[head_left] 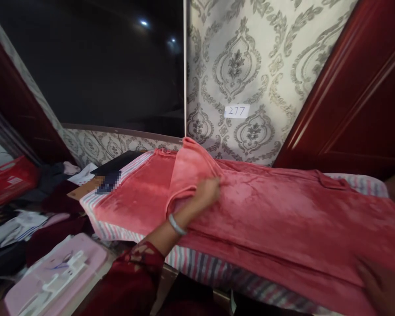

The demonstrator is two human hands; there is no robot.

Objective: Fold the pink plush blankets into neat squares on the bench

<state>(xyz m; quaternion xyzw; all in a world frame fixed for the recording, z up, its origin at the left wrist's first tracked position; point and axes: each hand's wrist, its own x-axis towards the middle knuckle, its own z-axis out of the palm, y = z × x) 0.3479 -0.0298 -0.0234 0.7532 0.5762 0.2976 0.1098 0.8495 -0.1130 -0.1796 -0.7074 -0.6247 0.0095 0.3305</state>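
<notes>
Red, soft cloth [276,215] lay long across the striped desk [206,265]. Its right part was spread out mostly flat, with a few creases, so that part looked nearly done. Further left, one flap [191,166] stood up in a loose bend. It was not flat yet, so that bit seemed left to do. The left hand [208,192] was curled almost closed, with the edge of the flap in its grip, though it looked blurry. The right hand [383,281] was at the near edge, far to the right. It was dark and blurry, so I could not tell how open it was or if it held any cloth.
</notes>
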